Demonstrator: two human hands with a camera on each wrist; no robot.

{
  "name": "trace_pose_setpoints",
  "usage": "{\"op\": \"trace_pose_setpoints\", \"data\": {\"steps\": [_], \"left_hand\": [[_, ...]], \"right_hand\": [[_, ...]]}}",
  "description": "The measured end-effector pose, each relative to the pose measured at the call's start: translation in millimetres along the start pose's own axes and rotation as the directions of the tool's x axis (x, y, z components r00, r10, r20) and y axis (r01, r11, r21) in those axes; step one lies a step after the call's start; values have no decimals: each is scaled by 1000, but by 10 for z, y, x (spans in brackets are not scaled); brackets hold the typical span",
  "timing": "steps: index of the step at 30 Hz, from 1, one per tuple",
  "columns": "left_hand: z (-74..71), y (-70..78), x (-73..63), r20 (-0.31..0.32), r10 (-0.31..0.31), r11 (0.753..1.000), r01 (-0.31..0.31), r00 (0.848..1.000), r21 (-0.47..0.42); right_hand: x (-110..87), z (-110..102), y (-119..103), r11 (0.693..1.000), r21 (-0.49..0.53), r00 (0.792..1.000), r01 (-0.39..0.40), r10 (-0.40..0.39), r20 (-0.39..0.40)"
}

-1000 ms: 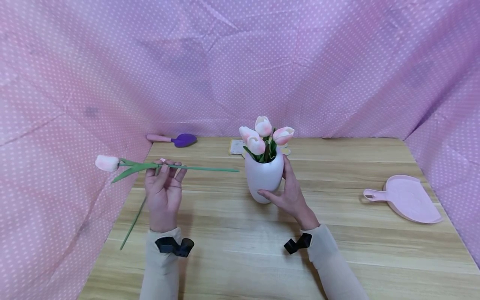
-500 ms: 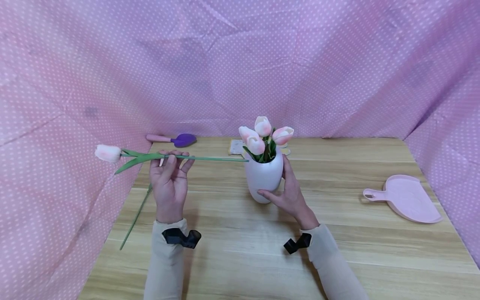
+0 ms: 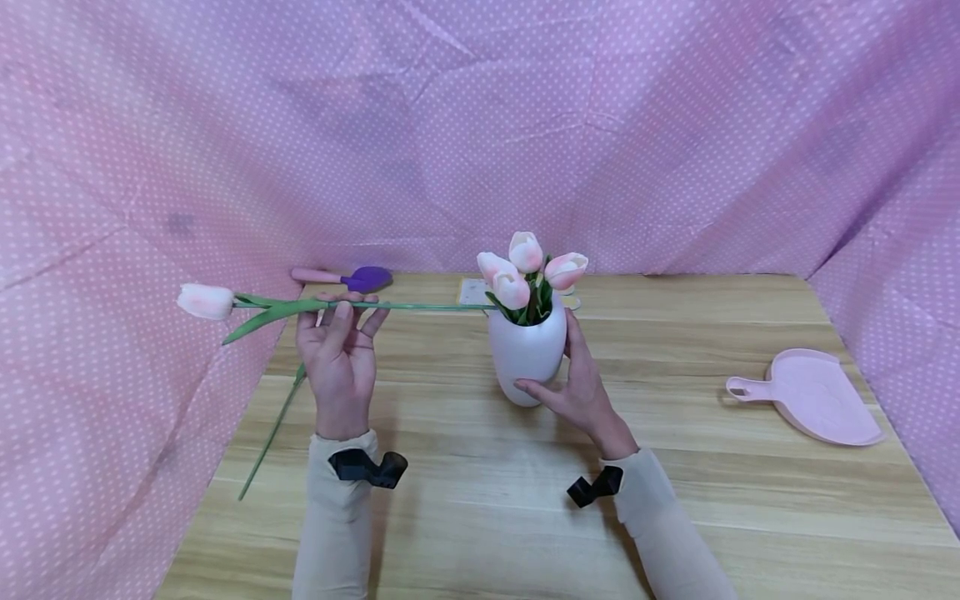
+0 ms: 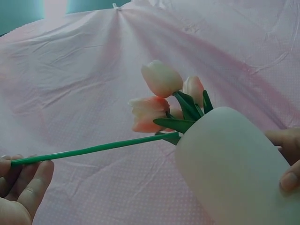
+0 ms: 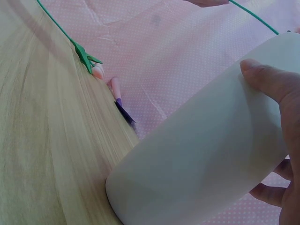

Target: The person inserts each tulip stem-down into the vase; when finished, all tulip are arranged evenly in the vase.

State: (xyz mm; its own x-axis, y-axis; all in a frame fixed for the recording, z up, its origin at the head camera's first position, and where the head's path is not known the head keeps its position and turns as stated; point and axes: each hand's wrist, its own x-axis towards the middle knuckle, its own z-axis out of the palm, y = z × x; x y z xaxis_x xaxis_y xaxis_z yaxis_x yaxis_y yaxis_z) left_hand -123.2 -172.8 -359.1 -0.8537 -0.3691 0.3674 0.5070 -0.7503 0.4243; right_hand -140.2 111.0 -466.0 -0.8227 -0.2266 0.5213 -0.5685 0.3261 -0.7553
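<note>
Closest in, I've got the right hand (image 3: 579, 396) gripping the side of a white vase (image 3: 527, 358), and the left hand (image 3: 339, 367) pinching a loose tulip (image 3: 288, 309) by its stem, held sideways, bloom out left, stem end at the vase's mouth. Honestly can't tell if the tip is inside; my left wrist cam puts it right by the rim, near the leaves of the bunched tulips (image 3: 512, 290). Another tulip (image 3: 275, 429) lies on the counter (image 3: 480, 517) past the left hand, which blocks its bloom in the head view, but the right wrist cam shows it. Pink dustpan (image 3: 821, 400) is well off to the right, purple trowel (image 3: 367, 280) at the back by the dotted curtain (image 3: 450, 125). Only the left wrist cam catches a teal patch (image 4: 23, 22) above that.
</note>
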Motion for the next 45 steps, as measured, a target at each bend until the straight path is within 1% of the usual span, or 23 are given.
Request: {"op": "trace_pose_setpoints", "data": {"steps": [6, 10, 13, 20, 23, 26, 30, 33, 36, 40, 45], "left_hand": [[32, -18, 16, 46, 16, 1000, -17, 999, 23], [67, -60, 7, 59, 18, 999, -20, 998, 26], [99, -105, -6, 68, 10, 999, -12, 998, 35], [173, -217, -31, 86, -39, 996, 32, 996, 83], [191, -256, -34, 98, -42, 995, 32, 994, 99], [209, -279, -27, 114, -26, 993, 13, 993, 117], [233, -267, -10, 134, 14, 993, -30, 991, 116], [248, -222, 3, 150, 47, 992, -64, 988, 108], [262, -170, 16, 162, 67, 991, -84, 985, 103], [285, -121, 45, 174, 70, 989, -91, 982, 118], [320, -111, 87, 202, 63, 976, -102, 977, 190]], "right_hand": [[3, 3, 0, 1000, -2, 1000, 7, -7, -2], [3, 5, -1, 1000, -6, 1000, 11, -11, -3], [5, 6, 1, 1000, -6, 1000, 14, -14, -4], [4, 6, 8, 1000, 6, 1000, 18, -18, -4], [5, 7, 13, 1000, 8, 1000, 18, -18, -4], [5, 5, 14, 1000, 6, 1000, 16, -16, -3], [8, 2, 9, 1000, 9, 1000, 9, -9, -1], [9, 3, 6, 1000, 11, 1000, 7, -7, 0], [8, 5, 10, 1000, 10, 1000, 9, -9, -2], [2, 5, 18, 1000, 5, 1000, 13, -13, -4], [-3, 6, 20, 1000, -4, 1000, 11, -11, 1]]}}
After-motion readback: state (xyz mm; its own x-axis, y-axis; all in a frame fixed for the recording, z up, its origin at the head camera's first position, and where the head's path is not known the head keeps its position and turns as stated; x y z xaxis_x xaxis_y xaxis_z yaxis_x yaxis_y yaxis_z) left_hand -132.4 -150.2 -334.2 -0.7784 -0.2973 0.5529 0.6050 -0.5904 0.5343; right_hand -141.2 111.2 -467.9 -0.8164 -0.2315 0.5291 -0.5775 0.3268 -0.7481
